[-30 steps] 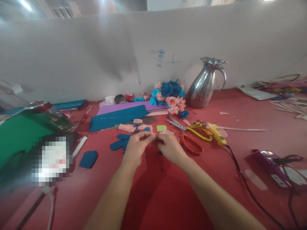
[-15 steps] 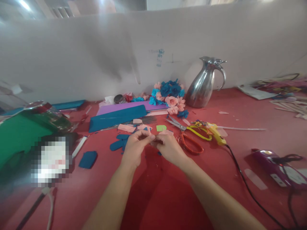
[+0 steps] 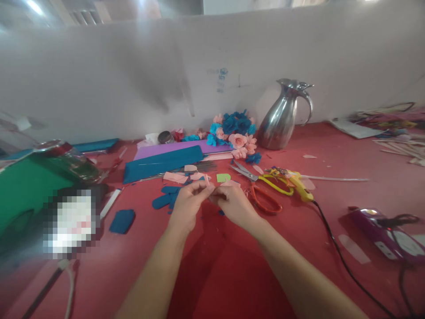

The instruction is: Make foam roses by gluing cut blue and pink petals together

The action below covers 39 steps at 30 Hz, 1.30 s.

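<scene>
A small pink paper piece (image 3: pixel 207 179) stands up between the fingertips of my left hand (image 3: pixel 189 201), which is closed in a pinch. My right hand (image 3: pixel 234 204) meets it fingertip to fingertip, its fingers curled together; the lower part of the piece is hidden by the fingers. Blue paper petals (image 3: pixel 162 201) lie left of my left hand. Just beyond the hands are pink paper scraps (image 3: pixel 175 177) and a lime-green template (image 3: pixel 223 177). Scissors (image 3: pixel 254 178) with red and yellow handles rest open to the right.
A yellow glue gun (image 3: pixel 303 188) trails a black cord on the right, near a purple power strip (image 3: pixel 372 226). Behind stand a metal jug (image 3: pixel 279 119) and a bunch of paper flowers (image 3: pixel 237 141). Blue paper sheets (image 3: pixel 162 164) and a glass jar (image 3: pixel 66 157) are farther left.
Both hands stay almost in place, fingertips still together. The pink piece has shifted very slightly between the fingers.
</scene>
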### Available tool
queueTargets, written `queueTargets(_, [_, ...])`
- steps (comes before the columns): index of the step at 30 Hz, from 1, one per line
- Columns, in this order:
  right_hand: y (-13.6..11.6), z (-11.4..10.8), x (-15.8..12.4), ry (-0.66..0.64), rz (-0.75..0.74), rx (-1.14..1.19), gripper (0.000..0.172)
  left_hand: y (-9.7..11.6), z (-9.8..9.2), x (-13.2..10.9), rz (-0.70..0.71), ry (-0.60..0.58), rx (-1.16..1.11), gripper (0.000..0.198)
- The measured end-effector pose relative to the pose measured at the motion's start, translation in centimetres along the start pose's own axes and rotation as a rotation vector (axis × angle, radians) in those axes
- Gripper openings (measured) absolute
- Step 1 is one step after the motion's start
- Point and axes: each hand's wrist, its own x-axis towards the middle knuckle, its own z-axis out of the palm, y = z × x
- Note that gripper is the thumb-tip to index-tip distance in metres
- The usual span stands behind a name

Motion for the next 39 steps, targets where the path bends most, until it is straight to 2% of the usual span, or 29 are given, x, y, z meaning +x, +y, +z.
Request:
queueTargets(6, [0.3,0.1,0.1,0.007,-0.025,0.002,0.022,-0.2,-0.1,0.1,-0.001,0.054,-0.007,0.022])
queueTargets(15, [0.4,0.1,0.1,0.055,-0.029,0.028,0.022,-0.5,-0.4,0.2,-0.029,-0.035,0.013,0.018])
queueTargets(19, [0.4,0.2,0.1,0.045,-0.006,0.054,0.021,-0.6,-0.5,0.4,-0.045,0.023,0.031,0.021])
queueTargets(26, [1.0,0.4,0.3,0.049,0.013,0.044,0.02,-0.7,-0.4,0.4,-0.041,0.054,0.079,0.02])
queueTargets(29, [1.1,0.0,0.3,0.069,0.057,0.121,0.01,-0.6,-0.4,0.3,-0.017,0.103,0.127,0.019])
queueTargets(31, [0.7,-0.5,0.3,0.109,0.091,0.206,0.018,-0.6,-0.4,0.3,0.001,0.112,0.162,0.02])
queueTargets(35, [-0.6,-1.2,0.1,0.146,0.095,0.391,0.019,-0.8,-0.4,0.2,0.021,0.079,0.237,0.024])
queueTargets(39, [-1.0,-1.1,0.1,0.167,0.065,0.398,0.015,-1.2,-0.2,0.2,0.041,0.027,0.277,0.02])
